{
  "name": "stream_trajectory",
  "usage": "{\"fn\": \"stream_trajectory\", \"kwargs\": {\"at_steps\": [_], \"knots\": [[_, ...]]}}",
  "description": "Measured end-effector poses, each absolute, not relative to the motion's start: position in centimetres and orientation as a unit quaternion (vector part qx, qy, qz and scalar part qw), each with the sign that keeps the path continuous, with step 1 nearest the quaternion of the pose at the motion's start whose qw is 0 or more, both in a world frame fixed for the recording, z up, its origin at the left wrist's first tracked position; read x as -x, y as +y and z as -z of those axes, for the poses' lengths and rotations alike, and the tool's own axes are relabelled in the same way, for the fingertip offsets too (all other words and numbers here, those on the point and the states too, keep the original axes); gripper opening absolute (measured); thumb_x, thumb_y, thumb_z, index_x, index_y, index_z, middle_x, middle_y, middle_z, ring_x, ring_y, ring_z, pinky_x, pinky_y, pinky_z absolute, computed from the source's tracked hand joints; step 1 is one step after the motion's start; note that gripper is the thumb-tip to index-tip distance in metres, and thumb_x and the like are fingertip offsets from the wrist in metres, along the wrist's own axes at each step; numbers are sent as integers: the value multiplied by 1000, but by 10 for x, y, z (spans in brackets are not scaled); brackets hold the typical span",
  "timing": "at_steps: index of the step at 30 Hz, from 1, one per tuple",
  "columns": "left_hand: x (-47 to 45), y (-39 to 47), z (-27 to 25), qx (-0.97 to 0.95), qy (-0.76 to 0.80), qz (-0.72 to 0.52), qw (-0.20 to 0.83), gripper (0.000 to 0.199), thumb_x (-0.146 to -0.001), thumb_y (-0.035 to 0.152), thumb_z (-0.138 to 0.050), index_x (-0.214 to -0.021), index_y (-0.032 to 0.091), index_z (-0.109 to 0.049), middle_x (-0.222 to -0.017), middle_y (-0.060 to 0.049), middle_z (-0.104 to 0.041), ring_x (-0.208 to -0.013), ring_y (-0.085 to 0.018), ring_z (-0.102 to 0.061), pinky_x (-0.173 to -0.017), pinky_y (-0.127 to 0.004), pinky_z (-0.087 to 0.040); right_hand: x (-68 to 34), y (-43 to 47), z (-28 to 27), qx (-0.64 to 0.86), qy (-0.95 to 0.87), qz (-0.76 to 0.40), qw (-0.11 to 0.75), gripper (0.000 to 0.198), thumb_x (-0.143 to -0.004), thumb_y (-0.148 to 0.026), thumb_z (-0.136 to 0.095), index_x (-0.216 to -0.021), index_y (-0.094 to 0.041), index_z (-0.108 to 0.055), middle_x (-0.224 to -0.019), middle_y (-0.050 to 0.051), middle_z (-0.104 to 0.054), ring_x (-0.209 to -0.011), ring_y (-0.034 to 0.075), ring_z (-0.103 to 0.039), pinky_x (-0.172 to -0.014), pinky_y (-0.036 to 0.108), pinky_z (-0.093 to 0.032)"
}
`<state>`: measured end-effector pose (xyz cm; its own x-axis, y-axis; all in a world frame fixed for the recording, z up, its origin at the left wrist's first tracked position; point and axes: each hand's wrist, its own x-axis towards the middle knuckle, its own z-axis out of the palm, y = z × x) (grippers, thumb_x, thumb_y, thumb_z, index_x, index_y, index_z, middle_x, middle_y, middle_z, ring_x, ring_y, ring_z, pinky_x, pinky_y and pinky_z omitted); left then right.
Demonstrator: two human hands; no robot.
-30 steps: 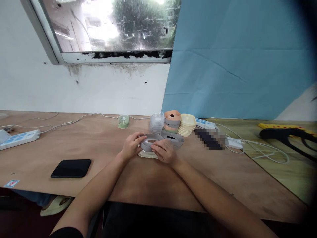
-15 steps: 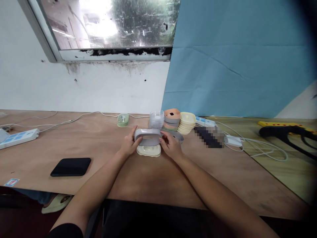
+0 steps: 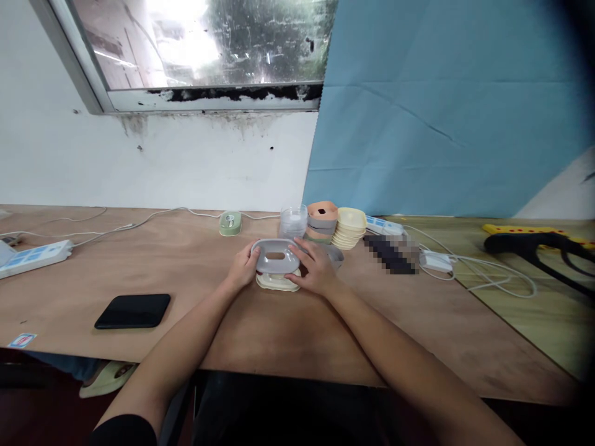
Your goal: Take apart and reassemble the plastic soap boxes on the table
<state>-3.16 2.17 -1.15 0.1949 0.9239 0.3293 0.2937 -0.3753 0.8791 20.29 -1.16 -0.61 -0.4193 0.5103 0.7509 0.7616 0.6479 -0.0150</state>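
Between my two hands is a grey plastic cover (image 3: 264, 264) with rounded corners and an oblong slot in its middle. My left hand (image 3: 244, 266) grips its left end, and my right hand (image 3: 317, 267) has its fingers on the right end. Just below and partly behind the cover, a cream plastic tray (image 3: 275, 283) lies on the table; the cover hides much of it. Behind my right hand, another grey piece (image 3: 335, 254) is partly hidden.
At the back stand clear cups (image 3: 293, 222), a stack of orange and grey covers (image 3: 322, 214) and stacked cream trays (image 3: 349, 228). A green box (image 3: 230, 223) sits left of them. A black phone (image 3: 132, 311) lies front left; power strips (image 3: 37, 256) and cables are at the sides.
The grey cover has tilted, so its slotted face now shows. My right hand has shifted its fingers around the cover's right end.
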Motion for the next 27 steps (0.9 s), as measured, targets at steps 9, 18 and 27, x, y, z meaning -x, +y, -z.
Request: {"fn": "stream_trajectory", "kwargs": {"at_steps": [9, 18, 27], "knots": [[37, 26, 15, -781, 449, -333, 280, 38, -90, 31, -37, -104, 15, -68, -99, -6, -72, -95, -21, -65, -85, -30, -49, -213, -12, 9, 411, -823, 124, 372, 50, -73, -60, -64, -101, -20, -69, -110, 10, -68, -94, 23, -67, -81, 32, -54], [37, 32, 23, -788, 468, -329, 229, 41, -85, 17, -37, -112, 16, -67, -116, -5, -67, -110, -18, -60, -100, -29, -43, -214, -7, 18, 440, -818, 103, 357, 49, -72, -61, -63, -97, -20, -71, -106, 9, -70, -96, 24, -67, -84, 33, -53], [38, 32, 21, -777, 477, -352, 211, 35, -89, 26, -40, -109, 18, -68, -106, -5, -71, -95, -18, -65, -87, -28, -49, -211, -7, 20, 452, -817, 78, 351, 50, -72, -63, -63, -99, -21, -71, -109, 8, -69, -99, 24, -66, -88, 33, -52]]}}
